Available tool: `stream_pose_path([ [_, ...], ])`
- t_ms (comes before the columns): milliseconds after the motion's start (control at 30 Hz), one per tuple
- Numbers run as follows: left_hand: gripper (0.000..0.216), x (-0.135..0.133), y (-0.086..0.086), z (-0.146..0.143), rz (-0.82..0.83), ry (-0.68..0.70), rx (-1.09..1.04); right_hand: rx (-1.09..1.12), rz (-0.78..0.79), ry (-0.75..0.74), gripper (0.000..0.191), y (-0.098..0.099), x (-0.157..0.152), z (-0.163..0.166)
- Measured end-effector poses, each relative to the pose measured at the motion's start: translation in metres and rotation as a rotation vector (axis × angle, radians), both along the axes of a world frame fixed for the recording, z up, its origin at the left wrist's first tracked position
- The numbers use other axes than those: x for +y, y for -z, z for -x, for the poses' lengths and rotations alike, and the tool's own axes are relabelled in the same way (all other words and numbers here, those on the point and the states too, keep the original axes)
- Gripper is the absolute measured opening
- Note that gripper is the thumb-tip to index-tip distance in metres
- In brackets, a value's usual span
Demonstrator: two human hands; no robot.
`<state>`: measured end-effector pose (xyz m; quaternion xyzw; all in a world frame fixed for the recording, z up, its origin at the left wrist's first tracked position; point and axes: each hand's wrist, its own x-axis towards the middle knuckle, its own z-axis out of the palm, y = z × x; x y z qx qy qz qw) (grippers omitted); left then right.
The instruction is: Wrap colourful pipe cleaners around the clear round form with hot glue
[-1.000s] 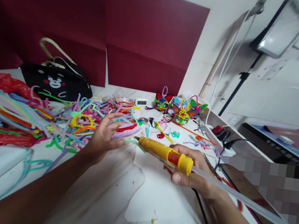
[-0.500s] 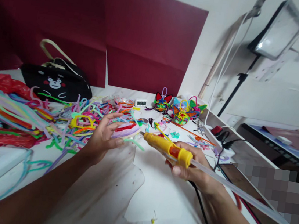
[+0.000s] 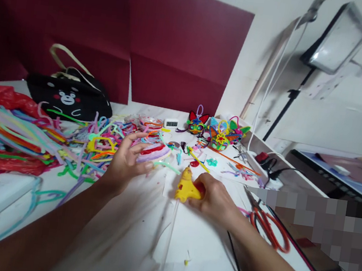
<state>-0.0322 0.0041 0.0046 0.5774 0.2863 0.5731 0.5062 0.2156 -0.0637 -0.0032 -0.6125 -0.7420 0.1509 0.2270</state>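
My right hand (image 3: 215, 198) is closed around the handle of a yellow hot glue gun (image 3: 186, 185). Its nozzle points away from me, and a long clear glue stick (image 3: 170, 237) trails from its back end above a white sheet. On the left, my left hand (image 3: 128, 162) has its fingers curled around the end of a curved bundle of pipe cleaners (image 3: 155, 152) in purple, red and pale colours. A light green pipe cleaner (image 3: 167, 167) reaches from near the thumb toward the gun. The exact grip of the fingers is partly hidden.
Loose pipe cleaners (image 3: 99, 142) and a red plastic bag (image 3: 0, 99) cover the left side. Finished animal-head ornaments (image 3: 198, 124) stand at the back. Orange-handled scissors (image 3: 269, 228) and a phone (image 3: 308, 234) lie at right. A black cable (image 3: 234, 255) hangs near the front edge.
The glue gun has swung round from pointing left to pointing away from me, and it sits lower and apart from the pipe cleaner bundle. My left hand has hardly moved.
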Motion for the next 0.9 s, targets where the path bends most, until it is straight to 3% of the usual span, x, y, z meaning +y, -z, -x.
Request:
stream_pose_path([
  [100,0.080,-0.002,0.000,-0.002,0.007,-0.059,0.043,-0.128,0.022,-0.059,0.028,-0.001,-0.002,0.001],
  [167,0.079,-0.005,0.000,-0.004,0.000,-0.082,0.061,-0.163,-0.052,-0.134,0.027,-0.002,-0.004,0.000],
  [400,0.080,-0.013,0.004,-0.017,-0.014,-0.042,0.120,0.337,-0.398,-0.207,0.034,-0.003,-0.014,0.006],
  [533,0.082,-0.013,0.015,-0.019,-0.024,-0.006,0.149,0.372,-0.492,-0.244,0.021,-0.002,-0.015,0.010],
  [733,0.084,-0.015,0.020,-0.021,-0.020,0.062,0.165,0.333,-0.534,-0.251,0.015,-0.007,-0.014,0.008],
  [900,0.083,-0.019,0.018,-0.023,-0.020,0.107,0.172,0.418,-0.404,-0.190,0.016,-0.008,-0.012,0.008],
])
